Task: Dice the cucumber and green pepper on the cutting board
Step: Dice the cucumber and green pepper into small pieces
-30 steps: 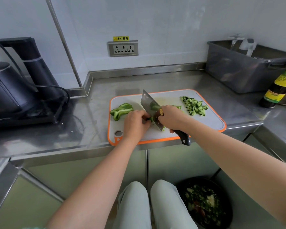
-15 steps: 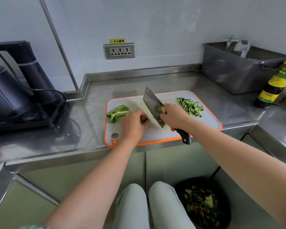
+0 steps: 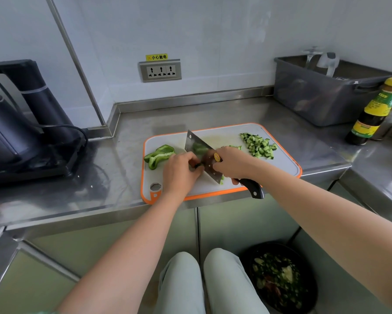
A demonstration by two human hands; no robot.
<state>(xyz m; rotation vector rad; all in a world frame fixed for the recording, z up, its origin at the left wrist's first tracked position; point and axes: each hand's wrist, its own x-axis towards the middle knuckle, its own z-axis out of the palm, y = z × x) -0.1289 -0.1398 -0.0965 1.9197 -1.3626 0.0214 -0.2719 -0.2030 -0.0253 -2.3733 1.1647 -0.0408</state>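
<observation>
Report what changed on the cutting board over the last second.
The cleaver, lifted half a second ago, has come down again, slightly closer to the left hand. The right hand still grips its handle; the left still holds the pepper strip, mostly hidden beneath it. Unchanged: the uncut pepper piece at the left of the cutting board, the diced cucumber at its far right.

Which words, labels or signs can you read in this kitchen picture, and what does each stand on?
"小心触电": rectangular yellow sticker above the grey three-outlet socket panel.
Label of the dark, yellow-capped sauce bottle: too blurred to read.
Round yellow sticker on the steel cleaver: too small to read.
</observation>
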